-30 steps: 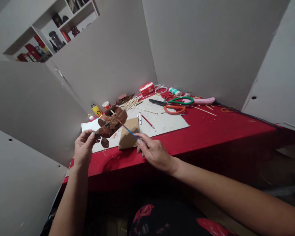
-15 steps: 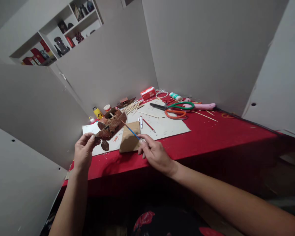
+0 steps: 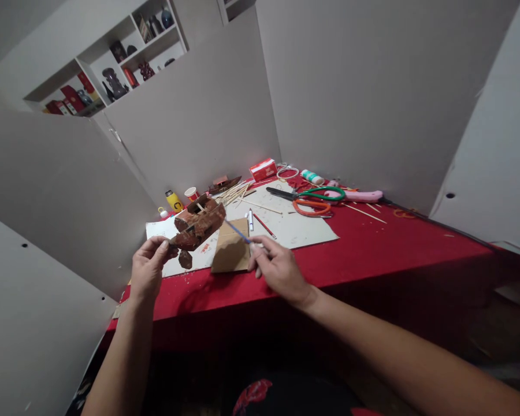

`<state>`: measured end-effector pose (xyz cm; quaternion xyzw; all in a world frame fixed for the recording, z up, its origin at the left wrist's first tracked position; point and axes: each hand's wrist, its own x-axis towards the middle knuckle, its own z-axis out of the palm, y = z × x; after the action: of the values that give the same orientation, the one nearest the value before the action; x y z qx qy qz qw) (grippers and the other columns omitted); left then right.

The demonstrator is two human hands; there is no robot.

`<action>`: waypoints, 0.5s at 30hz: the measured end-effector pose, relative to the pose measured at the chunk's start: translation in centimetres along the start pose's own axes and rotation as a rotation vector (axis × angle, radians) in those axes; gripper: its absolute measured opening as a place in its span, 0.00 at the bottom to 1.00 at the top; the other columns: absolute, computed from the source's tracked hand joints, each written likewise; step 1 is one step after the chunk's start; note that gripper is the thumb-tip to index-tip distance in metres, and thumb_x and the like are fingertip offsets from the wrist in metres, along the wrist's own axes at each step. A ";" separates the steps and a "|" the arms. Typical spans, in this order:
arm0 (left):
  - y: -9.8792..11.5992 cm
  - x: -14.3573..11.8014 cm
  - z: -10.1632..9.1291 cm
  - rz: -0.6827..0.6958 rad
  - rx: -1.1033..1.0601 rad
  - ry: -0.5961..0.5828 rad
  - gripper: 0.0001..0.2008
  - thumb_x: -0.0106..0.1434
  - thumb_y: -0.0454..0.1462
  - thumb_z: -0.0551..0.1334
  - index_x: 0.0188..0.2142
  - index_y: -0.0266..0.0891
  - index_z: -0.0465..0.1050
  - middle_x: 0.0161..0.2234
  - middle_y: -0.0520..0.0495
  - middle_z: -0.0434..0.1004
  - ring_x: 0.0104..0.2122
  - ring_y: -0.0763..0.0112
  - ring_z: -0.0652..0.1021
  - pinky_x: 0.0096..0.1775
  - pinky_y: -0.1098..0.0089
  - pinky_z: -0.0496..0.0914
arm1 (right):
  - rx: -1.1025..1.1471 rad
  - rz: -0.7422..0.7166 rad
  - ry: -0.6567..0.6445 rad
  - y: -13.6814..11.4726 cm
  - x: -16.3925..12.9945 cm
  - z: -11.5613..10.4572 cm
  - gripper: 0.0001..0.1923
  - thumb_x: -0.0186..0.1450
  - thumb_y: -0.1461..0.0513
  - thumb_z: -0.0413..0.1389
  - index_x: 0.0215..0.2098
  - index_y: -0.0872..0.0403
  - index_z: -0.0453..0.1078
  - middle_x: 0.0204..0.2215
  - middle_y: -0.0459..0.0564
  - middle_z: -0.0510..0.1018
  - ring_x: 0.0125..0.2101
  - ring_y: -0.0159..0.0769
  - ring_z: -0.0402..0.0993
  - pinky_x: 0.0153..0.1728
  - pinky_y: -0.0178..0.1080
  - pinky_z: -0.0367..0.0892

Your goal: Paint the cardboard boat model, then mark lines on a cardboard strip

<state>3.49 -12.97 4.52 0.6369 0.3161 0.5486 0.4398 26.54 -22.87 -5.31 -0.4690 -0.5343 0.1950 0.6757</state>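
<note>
Raised above the table, a reddish-brown model boat (image 3: 199, 225) tilts with one end toward me. My left hand (image 3: 151, 260) pinches that near end between thumb and fingers. A small brown piece (image 3: 185, 259) hangs below the boat, close to my fingertips. In my right hand (image 3: 277, 266) is a thin blue paintbrush (image 3: 237, 231), gripped near its rear. Its tip meets the far right end of the boat, though whether it touches I cannot tell. Below the brush lies a piece of brown cardboard (image 3: 230, 254) on a white sheet (image 3: 303, 237).
Scissors (image 3: 314, 199), a white pen (image 3: 251, 219), a red pencil (image 3: 264, 226) and several thin sticks (image 3: 236, 193) lie on the red-covered table (image 3: 398, 248). Behind are a second boat (image 3: 225, 184), a yellow bottle (image 3: 174, 200), a cup (image 3: 191, 193) and a red box (image 3: 263, 169). Grey walls enclose the back.
My right hand and the paintbrush have shifted slightly right and down, while the view has tilted a little. My left hand keeps hold of the boat in nearly the same place.
</note>
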 end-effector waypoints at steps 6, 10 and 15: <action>-0.1 -0.2 -0.4 -0.005 0.001 -0.004 0.16 0.49 0.43 0.76 0.32 0.37 0.76 0.27 0.51 0.78 0.25 0.76 0.77 0.33 0.74 0.72 | -0.133 -0.142 0.037 0.4 0.1 -0.1 0.14 0.69 0.58 0.50 0.47 0.56 0.72 0.20 0.46 0.76 0.18 0.31 0.72 0.23 0.33 0.67; -0.2 -0.3 -0.6 0.006 0.007 0.002 0.16 0.50 0.44 0.75 0.32 0.37 0.77 0.27 0.52 0.77 0.25 0.76 0.77 0.34 0.73 0.73 | -0.215 -0.208 0.108 0.6 -0.4 0.2 0.14 0.70 0.60 0.49 0.46 0.58 0.73 0.20 0.47 0.77 0.19 0.32 0.74 0.25 0.33 0.68; -0.1 -0.4 -0.8 0.000 0.012 0.034 0.17 0.48 0.44 0.76 0.32 0.37 0.77 0.27 0.52 0.77 0.25 0.75 0.77 0.33 0.73 0.73 | -0.282 -0.339 0.063 0.9 -0.4 -0.2 0.13 0.69 0.62 0.51 0.47 0.57 0.74 0.25 0.49 0.81 0.20 0.32 0.76 0.24 0.33 0.69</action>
<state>2.67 -13.10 4.28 0.6301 0.3269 0.5574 0.4306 26.80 -22.85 -6.26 -0.4683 -0.6061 -0.0126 0.6428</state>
